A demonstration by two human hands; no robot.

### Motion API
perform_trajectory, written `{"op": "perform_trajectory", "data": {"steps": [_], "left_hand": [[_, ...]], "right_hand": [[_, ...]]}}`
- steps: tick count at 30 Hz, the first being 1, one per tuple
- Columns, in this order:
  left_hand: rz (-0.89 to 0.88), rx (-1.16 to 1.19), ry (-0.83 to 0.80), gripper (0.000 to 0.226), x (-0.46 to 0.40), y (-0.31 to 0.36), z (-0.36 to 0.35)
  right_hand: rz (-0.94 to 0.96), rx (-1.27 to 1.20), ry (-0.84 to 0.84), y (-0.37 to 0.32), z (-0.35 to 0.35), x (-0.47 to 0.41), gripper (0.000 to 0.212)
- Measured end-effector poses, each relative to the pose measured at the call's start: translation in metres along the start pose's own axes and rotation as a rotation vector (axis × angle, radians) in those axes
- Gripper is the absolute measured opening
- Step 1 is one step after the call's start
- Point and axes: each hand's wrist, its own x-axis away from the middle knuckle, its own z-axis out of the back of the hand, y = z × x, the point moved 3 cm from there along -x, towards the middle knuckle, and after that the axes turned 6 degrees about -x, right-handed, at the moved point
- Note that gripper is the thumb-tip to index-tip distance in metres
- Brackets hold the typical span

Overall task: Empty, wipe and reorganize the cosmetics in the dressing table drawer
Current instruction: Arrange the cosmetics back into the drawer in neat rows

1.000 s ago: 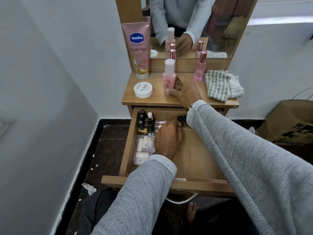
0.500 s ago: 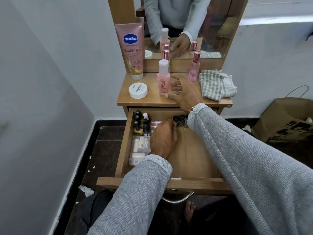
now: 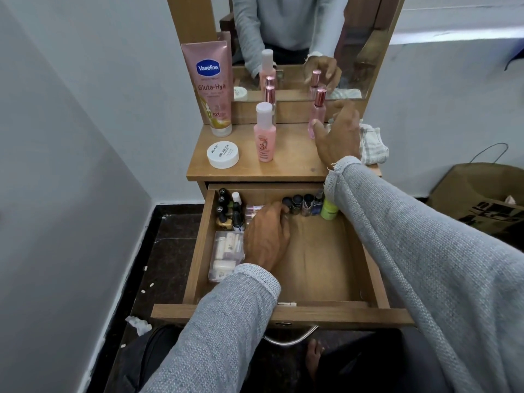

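Note:
The wooden drawer [image 3: 283, 314] is pulled out under the dressing table top [image 3: 286, 168]. My left hand [image 3: 266, 236] lies palm down inside it, its fingertips at a row of dark-capped small bottles [image 3: 300, 204] along the back; whether it grips one is hidden. A clear box of small tubes [image 3: 226, 253] sits just left of that hand. My right hand [image 3: 338, 134] hovers with its fingers spread over the checked cloth [image 3: 371, 143], beside a pink spray bottle [image 3: 317, 114]. A pink bottle with a white cap [image 3: 265, 137] stands free on the top.
A Vaseline tube [image 3: 211, 86] and a white jar [image 3: 222, 154] stand at the top's left. More small bottles [image 3: 226, 211] fill the drawer's back left corner, and a green bottle [image 3: 329, 209] is at the back right. A paper bag [image 3: 482, 194] sits on the floor to the right.
My right hand let go of the white-capped pink bottle and moved right to the cloth. My left hand stayed at the back of the drawer.

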Motion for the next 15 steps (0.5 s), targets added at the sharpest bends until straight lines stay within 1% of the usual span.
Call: {"op": "perform_trajectory", "data": {"steps": [5,9,12,15], "left_hand": [[-0.009,0.003,0.011,0.019,-0.001,-0.001,-0.001],[-0.002,0.001,0.010,0.021,-0.003,-0.002,-0.005],[-0.005,0.001,0.009,0.021,-0.004,-0.003,-0.007],[-0.014,0.011,0.021,0.020,-0.004,-0.003,-0.006]], "right_hand": [[-0.002,0.034,-0.060,-0.004,-0.007,-0.013,0.055],[0.086,0.066,-0.082,-0.009,-0.007,-0.018,0.058],[0.158,0.095,-0.109,-0.010,-0.008,-0.018,0.053],[0.172,0.080,-0.116,-0.008,-0.008,-0.018,0.048]]}}
